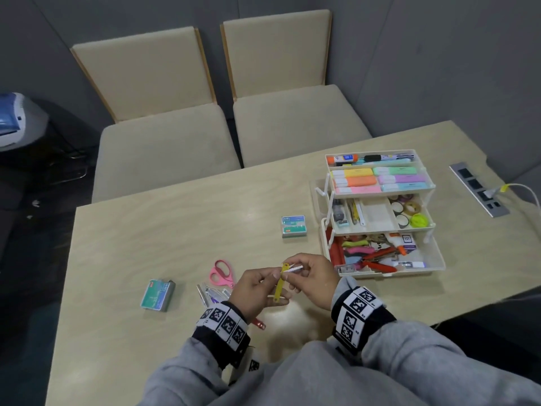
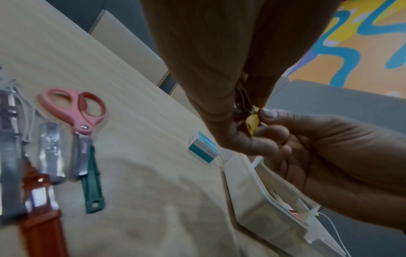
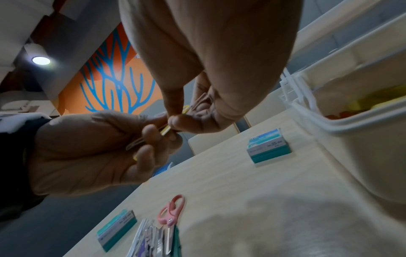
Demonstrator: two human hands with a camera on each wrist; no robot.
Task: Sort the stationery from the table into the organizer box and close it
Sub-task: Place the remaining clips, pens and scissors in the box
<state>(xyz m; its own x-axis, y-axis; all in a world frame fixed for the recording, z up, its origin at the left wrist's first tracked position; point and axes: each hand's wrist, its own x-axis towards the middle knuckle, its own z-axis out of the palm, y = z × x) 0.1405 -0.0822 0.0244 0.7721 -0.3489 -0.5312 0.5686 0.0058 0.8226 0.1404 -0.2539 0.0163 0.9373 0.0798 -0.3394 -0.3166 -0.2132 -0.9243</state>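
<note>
Flanking both hands [image 1: 285, 284]: scissors [image 1: 221, 272], staple boxes [image 1: 294, 226].

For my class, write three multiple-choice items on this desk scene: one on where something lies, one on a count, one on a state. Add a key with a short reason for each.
1. Where do the pink scissors lie?
A. In the organizer box
B. On the table, to the left of the hands
C. On a chair

2. How many green staple boxes rest on the table?
A. One
B. Two
C. Four

3. What state is the organizer box in?
A. Open, tiers spread
B. Shut and latched
C. Upside down

Key:
1 B, they lie flat on the table beside the left hand.
2 B, the near staple box and the far staple box.
3 A, all three tiers show their contents, while both hands, the right hand included, pinch a yellow strip.
</note>
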